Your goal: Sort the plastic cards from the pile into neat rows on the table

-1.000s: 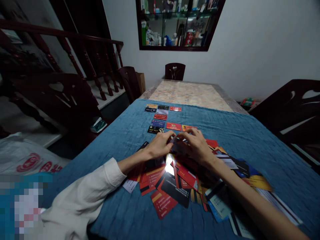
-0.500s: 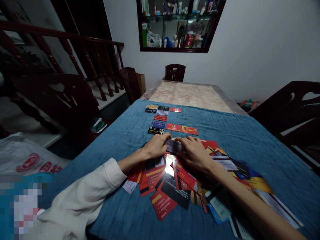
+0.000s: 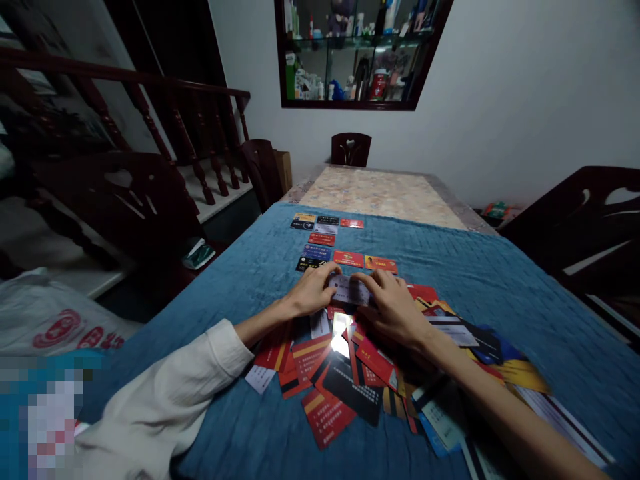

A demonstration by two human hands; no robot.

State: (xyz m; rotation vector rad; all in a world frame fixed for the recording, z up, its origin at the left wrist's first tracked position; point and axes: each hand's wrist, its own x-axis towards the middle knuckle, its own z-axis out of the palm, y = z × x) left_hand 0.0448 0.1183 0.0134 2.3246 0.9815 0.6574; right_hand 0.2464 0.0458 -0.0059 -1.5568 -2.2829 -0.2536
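Observation:
Between my two hands is a silvery-lilac card [image 3: 349, 291], held by its ends just above a loose heap of cards. My left hand [image 3: 314, 289] grips its left end, thumb and fingers closed. On the other end, my right hand [image 3: 390, 301] has its fingers curled over the edge. Below them lie red cards [image 3: 329, 415], a black card [image 3: 354, 388] and a shiny card [image 3: 341, 333] reflecting light. Just beyond my hands, an orange card [image 3: 381, 265], a red card [image 3: 349, 259] and a blue card [image 3: 317, 251] lie face up in rows.
A blue cloth [image 3: 240, 260] covers the near part of the table; its bare patterned top [image 3: 375, 189] shows beyond. Wooden chairs [image 3: 351, 148] stand around it. A white plastic bag [image 3: 60, 313] is at the left, near a railing [image 3: 195, 83]. More cards [image 3: 445, 413] spread under my right forearm.
The card between my hands has tilted so its face shows lighter. My hands stay in nearly the same place, and the view has shifted slightly.

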